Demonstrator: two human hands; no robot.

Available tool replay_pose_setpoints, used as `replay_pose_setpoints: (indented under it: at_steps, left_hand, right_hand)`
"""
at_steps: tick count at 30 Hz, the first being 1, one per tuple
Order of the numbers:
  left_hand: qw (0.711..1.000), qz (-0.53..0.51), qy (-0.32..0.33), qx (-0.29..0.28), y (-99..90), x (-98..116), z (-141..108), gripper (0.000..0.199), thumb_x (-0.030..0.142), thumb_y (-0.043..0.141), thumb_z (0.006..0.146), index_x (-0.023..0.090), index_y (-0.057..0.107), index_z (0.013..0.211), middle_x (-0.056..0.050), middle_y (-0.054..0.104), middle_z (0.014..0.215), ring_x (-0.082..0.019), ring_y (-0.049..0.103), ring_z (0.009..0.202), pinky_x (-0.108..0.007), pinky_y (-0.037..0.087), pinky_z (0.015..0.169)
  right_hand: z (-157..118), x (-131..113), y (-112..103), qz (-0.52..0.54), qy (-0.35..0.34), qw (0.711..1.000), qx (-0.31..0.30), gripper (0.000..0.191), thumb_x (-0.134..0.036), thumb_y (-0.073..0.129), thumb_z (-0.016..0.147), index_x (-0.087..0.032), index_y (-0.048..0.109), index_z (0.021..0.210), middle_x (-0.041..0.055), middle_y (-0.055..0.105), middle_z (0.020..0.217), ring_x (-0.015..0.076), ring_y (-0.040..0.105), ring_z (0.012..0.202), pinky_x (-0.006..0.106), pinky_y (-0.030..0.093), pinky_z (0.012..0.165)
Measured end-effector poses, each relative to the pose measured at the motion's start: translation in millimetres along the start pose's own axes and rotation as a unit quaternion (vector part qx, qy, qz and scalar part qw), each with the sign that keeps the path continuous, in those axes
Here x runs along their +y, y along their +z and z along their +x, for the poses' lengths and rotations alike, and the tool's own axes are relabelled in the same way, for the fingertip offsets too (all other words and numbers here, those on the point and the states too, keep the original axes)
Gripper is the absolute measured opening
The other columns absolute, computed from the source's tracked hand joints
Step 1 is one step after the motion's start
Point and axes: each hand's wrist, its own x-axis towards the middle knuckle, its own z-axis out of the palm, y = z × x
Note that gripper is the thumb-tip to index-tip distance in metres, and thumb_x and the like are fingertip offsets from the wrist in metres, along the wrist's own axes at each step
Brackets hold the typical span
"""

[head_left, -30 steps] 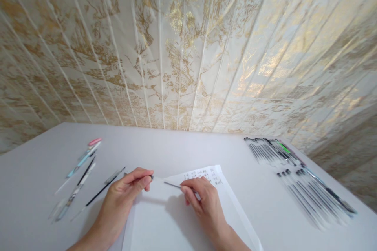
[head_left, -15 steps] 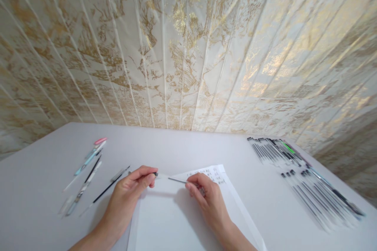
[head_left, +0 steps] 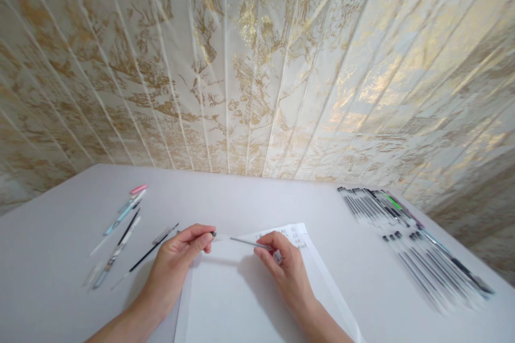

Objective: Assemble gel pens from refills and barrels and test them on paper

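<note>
My left hand (head_left: pixel 181 257) pinches a small dark cap (head_left: pixel 213 234) between thumb and index finger, over the upper left edge of the white paper (head_left: pixel 241 300). From the right, my right hand (head_left: pixel 284 265) grips a thin grey pen refill (head_left: pixel 245 241), its tip pointing toward the cap. A pale, nearly transparent stretch shows between cap and grey part; whether the two are joined is hard to tell. Handwriting (head_left: pixel 295 236) covers the top of the paper, partly behind my right hand.
On the left lie a pink-topped light blue pen (head_left: pixel 120 217), a patterned pen (head_left: pixel 116 254) and a dark refill (head_left: pixel 148 256). Rows of black-capped refills (head_left: pixel 364 206) and clear-barrelled ones (head_left: pixel 428 268) lie on the right of the white table (head_left: pixel 225 193). A gold-patterned curtain (head_left: pixel 249 75) hangs behind.
My right hand's fingers have shifted slightly on the grey refill. Otherwise the hands hold nearly the same position, and the view has moved a little.
</note>
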Motion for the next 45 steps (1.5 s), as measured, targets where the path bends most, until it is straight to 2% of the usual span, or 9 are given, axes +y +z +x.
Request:
replay_pose_setpoints:
  at_steps: [4,9,16,22,27,31,34,40,45]
  left_hand:
    - [1.0,-0.01,0.0,-0.012,-0.7,-1.4,0.9,0.031,0.047,0.072,0.072,0.022,0.073,0.09,0.001,0.061,0.065,-0.016,0.048,0.067,-0.025,0.032,0.06]
    - [1.0,-0.023,-0.011,-0.018,-1.2,-3.5,1.3,0.031,0.047,0.071,0.075,0.022,0.071,0.092,0.002,0.06,0.067,-0.015,0.047,0.068,-0.024,0.031,0.06]
    - [0.998,-0.058,-0.019,-0.036,-0.5,-1.3,0.6,0.029,0.047,0.071,0.076,0.021,0.069,0.09,0.002,0.062,0.067,-0.015,0.05,0.07,-0.025,0.032,0.061]
    - [0.998,-0.049,-0.025,-0.026,-1.8,-5.8,2.0,0.033,0.047,0.072,0.074,0.02,0.069,0.094,0.001,0.063,0.068,-0.015,0.05,0.071,-0.024,0.031,0.06]
    - [0.998,-0.051,-0.024,-0.02,-2.3,-8.5,3.5,0.032,0.047,0.072,0.073,0.02,0.069,0.09,0.001,0.062,0.065,-0.014,0.047,0.067,-0.024,0.03,0.058]
    - [0.997,-0.062,-0.022,-0.027,-2.3,-8.6,3.2,0.031,0.046,0.073,0.073,0.02,0.069,0.09,0.001,0.062,0.066,-0.014,0.049,0.069,-0.025,0.031,0.06]
    - [0.997,-0.065,-0.028,-0.025,-1.7,-8.2,2.6,0.033,0.046,0.074,0.071,0.02,0.069,0.09,0.001,0.062,0.065,-0.014,0.049,0.069,-0.025,0.032,0.06]
    - [0.997,-0.074,-0.021,-0.031,-1.5,-9.3,4.3,0.028,0.046,0.072,0.075,0.021,0.069,0.087,0.002,0.061,0.065,-0.013,0.049,0.068,-0.024,0.032,0.06]
    - [0.995,-0.09,-0.027,-0.029,-2.0,-9.9,6.1,0.028,0.044,0.075,0.072,0.021,0.07,0.087,0.002,0.062,0.067,-0.013,0.049,0.069,-0.023,0.034,0.061]
  right_hand:
    - [2.8,1.6,0.9,-0.014,-0.014,0.999,-0.031,0.046,-0.043,0.043,0.096,-0.021,0.058,0.058,0.0005,0.06,0.058,0.0169,0.055,0.063,0.028,0.041,0.065]
    - [0.5,-0.1,0.6,0.016,-0.003,1.0,-0.002,0.018,-0.035,0.058,0.087,-0.022,0.064,0.098,-0.0001,0.062,0.075,0.0164,0.057,0.068,0.026,0.042,0.062]
    - [-2.1,-1.3,1.4,-0.006,-0.021,1.0,0.01,0.011,-0.031,0.057,0.088,-0.021,0.059,0.084,0.0004,0.06,0.075,0.016,0.055,0.068,0.026,0.042,0.064]
    - [-0.4,1.9,1.3,-0.033,-0.026,0.999,-0.034,0.044,-0.042,0.039,0.097,-0.021,0.056,0.062,-0.0005,0.054,0.057,0.0164,0.052,0.062,0.027,0.038,0.064]
    - [-2.7,1.0,1.1,0.016,-0.013,1.0,-0.011,0.023,-0.039,0.053,0.09,-0.02,0.059,0.103,0.0013,0.062,0.082,0.0164,0.056,0.073,0.026,0.042,0.069]
    - [-2.5,-0.7,1.1,-0.003,0.001,1.0,-0.014,0.019,-0.038,0.052,0.091,-0.02,0.057,0.086,0.0005,0.058,0.076,0.0156,0.053,0.069,0.024,0.039,0.06]
    - [-0.3,-0.3,1.2,-0.041,0.001,0.999,-0.026,0.038,-0.043,0.043,0.095,-0.02,0.053,0.067,-0.001,0.052,0.062,0.0154,0.049,0.062,0.025,0.036,0.059]
    - [-2.5,-0.1,1.7,-0.005,-0.019,1.0,-0.014,0.02,-0.035,0.054,0.089,-0.021,0.058,0.103,0.0007,0.062,0.079,0.016,0.055,0.07,0.025,0.042,0.065]
    - [-2.9,-2.7,0.6,-0.069,-0.039,0.997,-0.007,0.022,-0.035,0.049,0.092,-0.02,0.057,0.078,0.0006,0.057,0.069,0.0165,0.052,0.066,0.026,0.039,0.061]
